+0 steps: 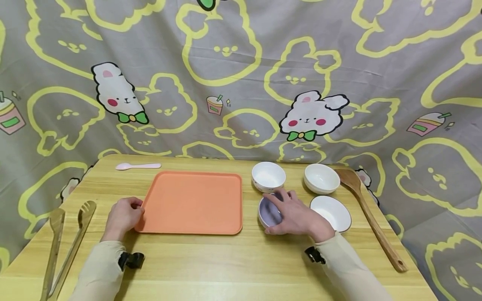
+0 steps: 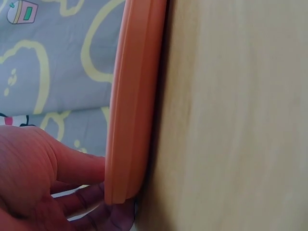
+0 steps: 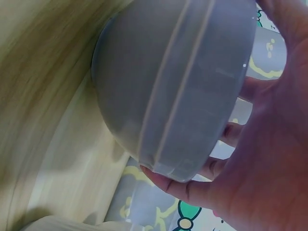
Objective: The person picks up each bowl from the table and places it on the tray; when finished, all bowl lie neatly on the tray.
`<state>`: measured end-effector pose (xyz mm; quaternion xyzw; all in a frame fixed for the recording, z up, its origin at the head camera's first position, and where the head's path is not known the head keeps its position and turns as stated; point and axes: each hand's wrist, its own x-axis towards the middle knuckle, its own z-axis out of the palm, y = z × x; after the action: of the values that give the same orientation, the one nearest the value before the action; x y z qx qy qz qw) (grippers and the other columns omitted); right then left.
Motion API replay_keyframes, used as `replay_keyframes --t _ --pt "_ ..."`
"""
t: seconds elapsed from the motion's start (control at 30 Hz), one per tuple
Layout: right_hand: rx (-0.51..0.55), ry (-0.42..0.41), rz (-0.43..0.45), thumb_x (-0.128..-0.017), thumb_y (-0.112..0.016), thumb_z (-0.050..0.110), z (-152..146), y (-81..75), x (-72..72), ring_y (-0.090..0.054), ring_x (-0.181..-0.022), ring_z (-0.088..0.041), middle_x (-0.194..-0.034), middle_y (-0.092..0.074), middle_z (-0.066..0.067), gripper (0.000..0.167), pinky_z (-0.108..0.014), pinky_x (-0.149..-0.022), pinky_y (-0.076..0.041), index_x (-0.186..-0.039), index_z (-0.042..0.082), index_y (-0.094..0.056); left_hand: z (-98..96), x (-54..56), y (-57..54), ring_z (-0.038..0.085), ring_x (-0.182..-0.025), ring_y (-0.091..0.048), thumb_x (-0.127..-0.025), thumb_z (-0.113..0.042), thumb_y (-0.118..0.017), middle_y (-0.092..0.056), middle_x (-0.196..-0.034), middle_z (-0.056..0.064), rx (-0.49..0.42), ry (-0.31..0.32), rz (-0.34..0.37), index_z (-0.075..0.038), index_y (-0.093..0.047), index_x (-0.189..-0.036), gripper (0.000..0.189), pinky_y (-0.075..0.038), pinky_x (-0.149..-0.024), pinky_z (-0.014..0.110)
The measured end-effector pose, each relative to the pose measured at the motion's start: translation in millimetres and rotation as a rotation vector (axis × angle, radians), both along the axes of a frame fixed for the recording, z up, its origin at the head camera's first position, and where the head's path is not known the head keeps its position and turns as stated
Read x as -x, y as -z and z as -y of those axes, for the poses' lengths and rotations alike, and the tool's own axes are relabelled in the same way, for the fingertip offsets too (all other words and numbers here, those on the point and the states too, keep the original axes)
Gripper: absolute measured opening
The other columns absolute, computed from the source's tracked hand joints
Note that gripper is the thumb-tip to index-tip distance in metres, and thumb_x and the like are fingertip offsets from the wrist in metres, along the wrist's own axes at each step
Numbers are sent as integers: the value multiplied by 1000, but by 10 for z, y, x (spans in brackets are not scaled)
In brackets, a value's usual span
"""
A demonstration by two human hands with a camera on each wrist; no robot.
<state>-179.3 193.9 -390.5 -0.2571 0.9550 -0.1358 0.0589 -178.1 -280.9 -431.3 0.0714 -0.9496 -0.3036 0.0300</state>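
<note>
An orange tray [image 1: 193,205] lies flat on the wooden table. My left hand [image 1: 123,217] pinches its left edge; in the left wrist view the thumb is on the rim and the fingers [image 2: 86,199] reach beneath the corner of the tray [image 2: 132,110]. To the right of the tray, my right hand [image 1: 295,215] grips a greyish-purple bowl [image 1: 268,211] by its rim. In the right wrist view that bowl [image 3: 168,86] shows two pale lines round its side, with the thumb and fingers spread around the rim. The bowl's inside is partly hidden under the hand.
Two white bowls [image 1: 268,175] [image 1: 321,177] stand behind the right hand, and a white oval dish [image 1: 331,213] lies beside its wrist. A wooden spatula [image 1: 370,217] lies far right. Wooden tongs [image 1: 71,246] are at left, a pink spoon [image 1: 138,166] at the back.
</note>
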Motion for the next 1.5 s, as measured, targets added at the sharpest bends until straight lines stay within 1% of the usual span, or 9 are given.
replay_keyframes --t 0.17,0.33,0.5,0.7,0.97,1.1,1.2,1.37,1.5 --pt "10 -25 -40 -68 -81 55 35 -16 25 -39 -116 -35 -145 -34 -12 92 -45 -81 -45 -147 26 -44 14 6 14 31 -77 -57 -86 -6 -61 -63 -83 13 8 11 -13 6 -67 -98 18 -41 -66 40" --pt "31 -68 -81 -67 -81 54 121 -66 68 -40 -114 -33 -141 -37 -12 91 -43 -82 -45 -146 25 -45 23 12 17 31 -77 -56 -86 -6 -61 -63 -83 12 12 16 -4 6 -67 -98 18 -41 -66 40" --pt "29 -108 -93 -67 -80 55 255 -140 138 -40 -113 -33 -142 -37 -12 92 -43 -83 -45 -147 24 -45 21 15 12 31 -76 -56 -86 -6 -60 -62 -83 13 11 16 3 6 -66 -98 18 -41 -65 39" --pt "8 -138 -94 -68 -78 55 442 -227 229 -41 -112 -33 -143 -36 -12 92 -48 -84 -44 -148 26 -43 15 17 -8 31 -76 -55 -86 -5 -59 -62 -84 14 13 30 14 7 -65 -98 18 -42 -67 40" --pt "10 -167 -61 -71 -78 53 679 -338 375 -39 -116 -32 -145 -34 -11 90 -44 -85 -44 -149 29 -41 23 15 -7 31 -77 -55 -85 -5 -58 -62 -84 14 15 32 19 7 -65 -98 19 -42 -67 41" --pt "-8 -217 -46 -72 -77 55 817 -401 468 -37 -118 -30 -146 -33 -9 90 -41 -88 -43 -150 29 -40 30 2 5 31 -76 -55 -85 -5 -58 -61 -84 14 11 28 24 7 -64 -98 19 -42 -66 40" --pt "-36 -256 -49 -73 -75 56 916 -430 532 -36 -119 -30 -146 -32 -9 91 -42 -91 -41 -151 29 -38 34 -6 5 31 -77 -55 -86 -5 -58 -61 -85 14 7 22 37 7 -65 -99 19 -42 -66 40" --pt "-59 -271 -30 -73 -74 56 1054 -453 607 -35 -120 -30 -146 -31 -8 90 -42 -92 -40 -151 31 -37 38 16 -1 31 -77 -55 -85 -5 -59 -62 -84 13 4 49 22 6 -65 -98 18 -42 -67 41" --pt "-45 -293 -19 -72 -75 53 1185 -476 670 -34 -121 -30 -145 -31 -7 88 -41 -91 -41 -150 31 -39 54 38 -9 30 -76 -55 -84 -4 -58 -62 -83 13 3 64 17 7 -65 -96 18 -42 -66 40"
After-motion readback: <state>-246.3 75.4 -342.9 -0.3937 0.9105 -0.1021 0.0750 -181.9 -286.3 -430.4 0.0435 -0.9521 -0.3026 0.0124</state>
